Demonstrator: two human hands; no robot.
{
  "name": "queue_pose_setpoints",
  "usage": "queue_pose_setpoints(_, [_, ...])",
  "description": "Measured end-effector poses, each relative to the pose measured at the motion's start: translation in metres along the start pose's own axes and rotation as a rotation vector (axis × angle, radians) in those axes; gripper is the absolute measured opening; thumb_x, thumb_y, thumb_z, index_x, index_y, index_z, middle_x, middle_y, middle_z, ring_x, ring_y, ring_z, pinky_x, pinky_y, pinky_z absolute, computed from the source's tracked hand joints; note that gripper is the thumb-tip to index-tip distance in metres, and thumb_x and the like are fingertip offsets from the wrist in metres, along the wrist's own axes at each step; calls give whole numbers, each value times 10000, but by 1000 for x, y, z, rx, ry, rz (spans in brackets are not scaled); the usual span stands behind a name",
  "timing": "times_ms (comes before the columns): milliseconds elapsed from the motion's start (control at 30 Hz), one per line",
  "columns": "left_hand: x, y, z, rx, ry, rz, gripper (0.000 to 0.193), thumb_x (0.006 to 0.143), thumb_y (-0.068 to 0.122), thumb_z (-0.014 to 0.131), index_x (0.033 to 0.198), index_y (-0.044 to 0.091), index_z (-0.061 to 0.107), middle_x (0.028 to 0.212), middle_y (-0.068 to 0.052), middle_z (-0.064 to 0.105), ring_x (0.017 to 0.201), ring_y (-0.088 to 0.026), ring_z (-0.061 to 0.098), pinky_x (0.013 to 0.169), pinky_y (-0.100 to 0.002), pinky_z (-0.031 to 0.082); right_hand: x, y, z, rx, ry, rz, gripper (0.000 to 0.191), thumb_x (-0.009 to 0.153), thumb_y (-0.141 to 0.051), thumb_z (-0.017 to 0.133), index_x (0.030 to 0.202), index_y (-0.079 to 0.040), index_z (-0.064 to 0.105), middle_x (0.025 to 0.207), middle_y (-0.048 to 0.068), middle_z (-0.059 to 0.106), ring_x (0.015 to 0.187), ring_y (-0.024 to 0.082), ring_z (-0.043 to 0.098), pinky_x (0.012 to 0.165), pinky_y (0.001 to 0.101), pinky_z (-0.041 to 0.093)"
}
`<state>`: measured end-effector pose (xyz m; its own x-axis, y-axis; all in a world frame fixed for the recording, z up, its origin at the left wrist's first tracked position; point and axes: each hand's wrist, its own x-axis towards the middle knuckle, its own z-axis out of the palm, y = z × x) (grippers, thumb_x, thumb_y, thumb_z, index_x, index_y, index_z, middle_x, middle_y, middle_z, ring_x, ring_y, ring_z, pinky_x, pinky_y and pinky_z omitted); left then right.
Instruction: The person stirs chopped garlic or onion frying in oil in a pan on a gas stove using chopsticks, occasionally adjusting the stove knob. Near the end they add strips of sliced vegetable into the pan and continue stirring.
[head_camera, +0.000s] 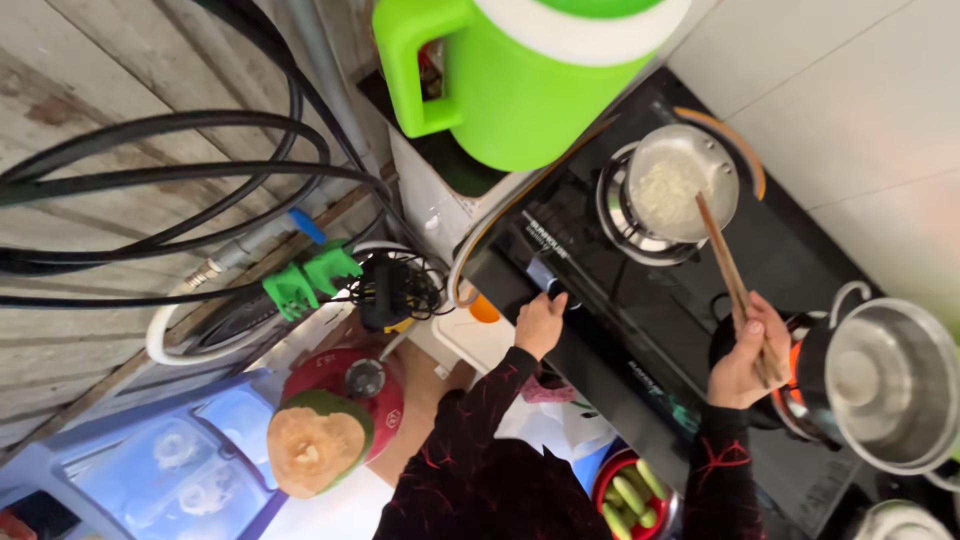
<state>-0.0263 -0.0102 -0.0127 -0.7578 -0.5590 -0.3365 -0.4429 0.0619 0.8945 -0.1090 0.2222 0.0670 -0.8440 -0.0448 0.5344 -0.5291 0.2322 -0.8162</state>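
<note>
My right hand (745, 355) grips a pair of wooden chopsticks (722, 255) whose tips reach into a small steel pot (680, 185) of pale noodles on the far burner. My left hand (540, 322) is closed around the front control knob of the black glass gas stove (600, 300). Both arms wear dark sleeves with red lines.
A large steel pot with a lid (885, 385) sits on the near burner beside my right hand. A green jug (520, 70) stands left of the stove. Below are a red gas cylinder (350, 385), a red bowl of green vegetables (630, 495), hoses and a blue crate (180, 460).
</note>
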Motion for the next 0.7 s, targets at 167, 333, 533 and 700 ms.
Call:
queue_pose_setpoints(167, [-22, -21, -1, 42, 64, 12, 447, 957, 465, 654, 848, 32, 641, 818, -232, 721, 864, -463, 679, 762, -544, 533, -40, 4, -2, 90, -28, -16, 197, 1168, -97, 528, 1173, 95, 572, 1405, 223, 597, 1282, 283, 630, 1130, 440, 565])
queue_pose_setpoints(333, [-41, -62, 24, -41, 192, 183, 366, 964, 370, 705, 886, 26, 606, 734, -181, 698, 722, -384, 705, 648, -445, 539, -92, 34, -16, 126, 8, -36, 226, 1188, -139, 533, 1174, 84, 568, 1444, 230, 589, 1270, 268, 624, 1117, 414, 561])
queue_pose_setpoints(533, [-52, -118, 83, -98, 219, 257, 313, 982, 346, 687, 952, 43, 613, 671, -68, 641, 589, -188, 627, 591, -360, 517, -144, 77, -36, 120, 122, -32, 315, 1169, -246, 590, 1144, 67, 556, 1399, 241, 627, 1137, 232, 675, 989, 343, 606])
queue_pose_setpoints(700, [-37, -158, 126, -357, 124, 81, 323, 998, 348, 677, 934, 60, 545, 680, -21, 618, 529, -79, 546, 466, -246, 445, -160, 100, -55, 72, 131, -69, 338, 1161, -281, 592, 1138, 56, 575, 1333, 234, 650, 1118, 223, 673, 955, 311, 575])
